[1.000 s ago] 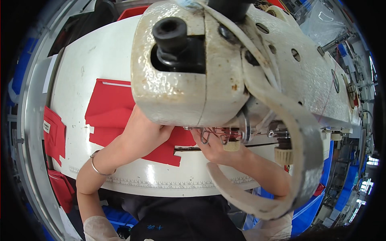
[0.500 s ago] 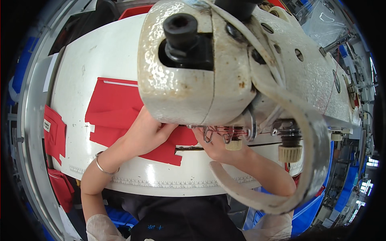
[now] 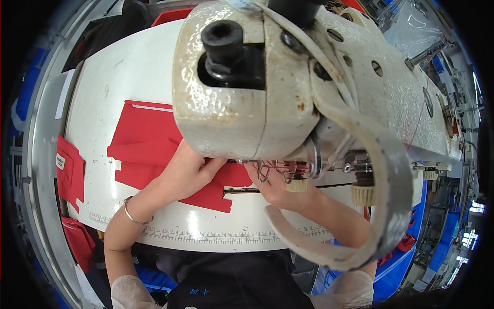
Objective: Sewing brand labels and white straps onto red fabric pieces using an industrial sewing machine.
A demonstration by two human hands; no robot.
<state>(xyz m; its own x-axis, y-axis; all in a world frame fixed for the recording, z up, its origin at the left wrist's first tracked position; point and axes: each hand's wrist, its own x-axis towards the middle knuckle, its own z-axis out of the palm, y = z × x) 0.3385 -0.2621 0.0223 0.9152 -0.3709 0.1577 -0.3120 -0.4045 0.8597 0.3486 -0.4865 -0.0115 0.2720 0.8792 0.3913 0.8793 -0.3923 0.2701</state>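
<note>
A red fabric piece (image 3: pixel 141 136) with a pale strip along its far edge lies on the white work surface, partly under the sewing machine head (image 3: pixel 221 123). My left hand (image 3: pixel 185 170) is closed on the fabric, its thumb bent inward; the machine hides the other fingertips. At the fabric's right edge is my right hand (image 3: pixel 275 188), mostly behind wire thread guides (image 3: pixel 265 172) and a cream knob (image 3: pixel 296 185); I cannot make out what its fingers do. Needle and stitching spot are hidden. A bracelet circles my left wrist.
A small red fabric piece (image 3: pixel 70 170) with a white label hangs over the left table edge, with more red cloth (image 3: pixel 78 244) below it. A ruler scale (image 3: pixel 206 238) runs along the front edge. A curved pale guard (image 3: pixel 393 190) arcs in front of my right forearm.
The machine head appears slightly farther left in the view. Both hands and the red fabric have stayed almost where they were.
</note>
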